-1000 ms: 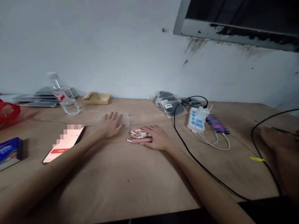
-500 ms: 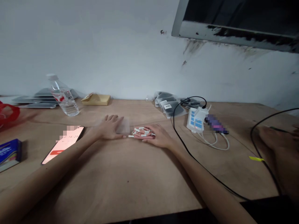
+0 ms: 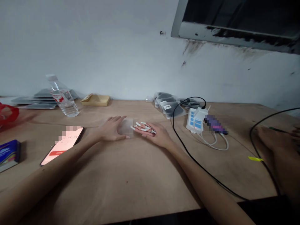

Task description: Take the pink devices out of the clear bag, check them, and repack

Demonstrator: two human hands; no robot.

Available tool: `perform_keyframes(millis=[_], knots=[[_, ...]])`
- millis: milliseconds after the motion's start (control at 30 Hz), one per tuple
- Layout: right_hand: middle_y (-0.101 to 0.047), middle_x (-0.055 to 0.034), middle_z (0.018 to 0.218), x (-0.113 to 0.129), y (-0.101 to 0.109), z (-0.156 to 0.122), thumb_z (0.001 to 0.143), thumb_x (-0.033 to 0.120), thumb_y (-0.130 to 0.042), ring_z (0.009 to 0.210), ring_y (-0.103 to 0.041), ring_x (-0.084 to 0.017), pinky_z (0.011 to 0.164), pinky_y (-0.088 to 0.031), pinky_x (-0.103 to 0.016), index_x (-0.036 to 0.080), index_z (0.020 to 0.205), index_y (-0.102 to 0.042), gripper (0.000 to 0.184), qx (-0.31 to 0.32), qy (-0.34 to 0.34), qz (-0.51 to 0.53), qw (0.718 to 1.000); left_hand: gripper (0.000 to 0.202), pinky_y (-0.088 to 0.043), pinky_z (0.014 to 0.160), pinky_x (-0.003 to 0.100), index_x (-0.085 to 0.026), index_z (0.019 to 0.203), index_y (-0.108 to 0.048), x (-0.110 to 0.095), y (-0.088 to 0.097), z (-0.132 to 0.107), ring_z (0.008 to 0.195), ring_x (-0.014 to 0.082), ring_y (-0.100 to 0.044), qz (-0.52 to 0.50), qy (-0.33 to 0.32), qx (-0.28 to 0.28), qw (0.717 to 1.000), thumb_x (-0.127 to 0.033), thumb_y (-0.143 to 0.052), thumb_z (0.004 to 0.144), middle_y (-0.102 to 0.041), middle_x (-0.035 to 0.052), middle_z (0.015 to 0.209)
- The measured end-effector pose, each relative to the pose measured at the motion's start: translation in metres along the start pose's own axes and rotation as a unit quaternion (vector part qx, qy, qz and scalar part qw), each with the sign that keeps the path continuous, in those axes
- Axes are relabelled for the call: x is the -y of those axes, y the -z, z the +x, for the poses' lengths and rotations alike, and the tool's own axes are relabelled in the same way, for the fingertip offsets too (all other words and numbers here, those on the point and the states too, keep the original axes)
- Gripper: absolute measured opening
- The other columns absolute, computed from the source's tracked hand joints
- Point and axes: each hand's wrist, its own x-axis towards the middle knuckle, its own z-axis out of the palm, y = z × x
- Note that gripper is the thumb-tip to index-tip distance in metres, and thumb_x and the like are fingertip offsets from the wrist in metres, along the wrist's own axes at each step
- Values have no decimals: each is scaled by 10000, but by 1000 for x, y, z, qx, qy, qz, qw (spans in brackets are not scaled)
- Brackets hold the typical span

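- Right hand (image 3: 159, 134): curled around pink-and-white sticks (image 3: 143, 127), at the clear bag's (image 3: 126, 127) right edge.
- Left hand (image 3: 112, 128): thumb and fingers wide apart, at the clear bag's left.

Seemingly a plain workroom, with a wooden table (image 3: 131, 190), stained pale wall (image 3: 112, 47) and power strip (image 3: 191, 122)

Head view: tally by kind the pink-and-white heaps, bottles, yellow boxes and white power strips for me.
Pink-and-white heap at the right hand: 1 (overlapping pieces not countable singly)
Bottle: 1
Yellow box: 1
White power strip: 1
Total: 4
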Motion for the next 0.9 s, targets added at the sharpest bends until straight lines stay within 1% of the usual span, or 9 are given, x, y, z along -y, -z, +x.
perform_keyframes(millis=[100, 167, 333, 467, 567, 667, 800, 833, 900], knots=[[-659, -102, 1333, 5, 3, -1, 930, 612, -598, 1201, -585, -320, 1032, -438, -481, 238, 1364, -596, 573, 71, 24, -45, 996, 1069, -322, 1123, 525, -170, 1555, -304, -2, -2, -1, 1338, 402, -486, 7, -15, 6, 1000, -807, -584, 743, -504, 195, 1483], [-627, -103, 1381, 9, 5, -2, 936, 646, -558, 1243, -548, -335, 1070, -398, -518, 255, 1389, -581, 599, 95, 34, -73, 992, 1080, -318, 1123, 534, -158, 1550, -311, -3, -5, -2, 1333, 408, -480, 14, -29, 13, 999, -795, -608, 730, -501, 209, 1474], [-563, -109, 1459, 13, 4, -4, 951, 685, -491, 1280, -512, -364, 1088, -364, -558, 288, 1423, -555, 620, 86, 23, -115, 989, 1046, -318, 1119, 529, -178, 1523, -355, -9, -8, -5, 1304, 396, -479, 17, -42, -1, 999, -783, -634, 718, -517, 194, 1429], [-492, -103, 1539, 12, 1, -5, 996, 622, -458, 1355, -476, -342, 1107, -369, -535, 272, 1492, -476, 607, 105, 39, -95, 989, 1004, -315, 1121, 536, -180, 1486, -402, -19, -11, -6, 1309, 394, -462, 21, -57, -7, 998, -808, -604, 729, -510, 189, 1419], [-470, -122, 1557, 12, -2, -6, 1009, 563, -465, 1392, -456, -329, 1114, -368, -549, 225, 1466, -498, 569, 109, 41, -58, 991, 1025, -276, 1139, 578, -160, 1481, -405, -29, -17, -5, 1349, 414, -421, 31, -76, 3, 997, -843, -572, 736, -485, 214, 1437], [-534, -124, 1499, 10, -6, -5, 1024, 502, -439, 1370, -493, -295, 1107, -394, -532, 221, 1370, -579, 468, 47, 15, 15, 999, 1017, -272, 1128, 607, -205, 1489, -394, -36, -21, -4, 1357, 428, -410, 30, -61, -4, 998, -862, -562, 732, -485, 201, 1443], [-640, -154, 1320, 2, -9, -2, 1025, 465, -400, 1272, -557, -285, 1100, -423, -485, 187, 1224, -657, 428, -107, -52, 73, 990, 986, -330, 1087, 581, -213, 1465, -414, -38, -22, -2, 1307, 421, -441, 25, -45, -13, 999, -859, -568, 736, -504, 193, 1406], [-648, -168, 1292, -1, -10, -1, 1021, 473, -399, 1251, -564, -299, 1096, -423, -496, 177, 1197, -666, 435, -127, -78, 68, 986, 972, -330, 1084, 582, -212, 1456, -419, -38, -21, -2, 1302, 422, -440, 26, -39, -14, 999, -851, -572, 740, -503, 193, 1406], [-677, -168, 1218, -4, -12, -1, 1019, 495, -390, 1178, -602, -312, 1053, -453, -503, 182, 1157, -676, 446, -122, -126, 74, 982, 931, -323, 1086, 582, -229, 1432, -434, -37, -21, -1, 1294, 417, -441, 25, -27, -18, 999, -835, -587, 742, -509, 177, 1400]])
